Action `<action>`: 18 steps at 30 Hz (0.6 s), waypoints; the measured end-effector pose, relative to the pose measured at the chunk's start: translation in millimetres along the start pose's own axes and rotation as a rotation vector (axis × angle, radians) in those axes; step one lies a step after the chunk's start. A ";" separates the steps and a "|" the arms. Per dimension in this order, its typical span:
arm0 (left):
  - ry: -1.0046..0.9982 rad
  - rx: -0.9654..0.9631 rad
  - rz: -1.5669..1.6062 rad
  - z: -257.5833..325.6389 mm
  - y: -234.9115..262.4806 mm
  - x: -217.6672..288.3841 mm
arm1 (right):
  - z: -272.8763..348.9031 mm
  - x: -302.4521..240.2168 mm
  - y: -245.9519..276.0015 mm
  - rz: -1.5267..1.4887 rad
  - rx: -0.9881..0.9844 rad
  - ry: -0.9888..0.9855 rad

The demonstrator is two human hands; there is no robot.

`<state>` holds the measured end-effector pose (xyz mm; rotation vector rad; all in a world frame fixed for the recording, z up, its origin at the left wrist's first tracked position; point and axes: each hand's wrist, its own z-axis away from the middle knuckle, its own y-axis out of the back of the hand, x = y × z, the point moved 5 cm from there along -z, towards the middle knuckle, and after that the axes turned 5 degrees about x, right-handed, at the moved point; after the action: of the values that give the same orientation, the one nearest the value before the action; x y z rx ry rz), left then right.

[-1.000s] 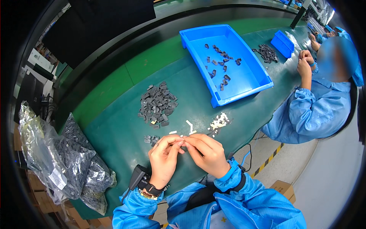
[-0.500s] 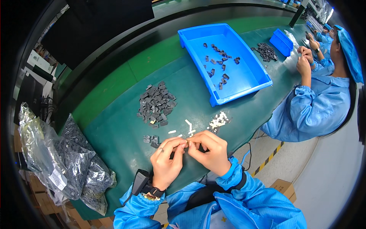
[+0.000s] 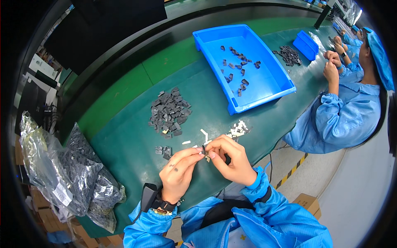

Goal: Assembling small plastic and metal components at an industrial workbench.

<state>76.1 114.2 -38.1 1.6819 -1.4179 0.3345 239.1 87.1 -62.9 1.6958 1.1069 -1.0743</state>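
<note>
A small black plastic part (image 3: 203, 149) stands between my hands, pinched by the fingertips of my left hand (image 3: 177, 173). My right hand (image 3: 232, 162) meets it from the other side, thumb and forefinger closed together; what they grip is too small to make out. Just under the right thumb a small cream-coloured piece (image 3: 208, 158) shows. Beyond my fingers lie cream strips (image 3: 204, 134) on the green table mat. To the left of them sit a few dark plastic parts (image 3: 166, 152). A small heap of cream strips (image 3: 238, 129) lies past my right hand.
A large pile of dark plastic parts (image 3: 169, 111) lies ahead-left. The blue tray (image 3: 264, 99) farther back holds several dark parts. Clear plastic bags (image 3: 82, 173) of parts rest at the left. At right, a co-worker in blue (image 3: 343, 111) sits near a blue bin (image 3: 306, 46) and another pile (image 3: 288, 56).
My left hand has turned slightly, and the black part now shows upright between the fingertips. My right hand has shifted slightly right, and the cream piece under its thumb has come into sight.
</note>
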 end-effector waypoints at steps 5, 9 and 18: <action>-0.077 -0.027 -0.044 2.8 -2.1 2.4 | -0.8 5.4 0.9 -0.073 -0.086 0.001; -0.123 -0.072 0.011 1.4 -3.5 3.2 | 1.4 10.7 3.2 -0.078 -0.071 0.006; 0.547 -0.105 0.897 11.4 -12.5 -31.6 | 8.8 2.8 7.5 -0.093 -0.036 0.079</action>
<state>73.7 125.7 -71.9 0.6838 -1.6275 1.0938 245.0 77.4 -66.8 1.6851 1.2591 -1.0463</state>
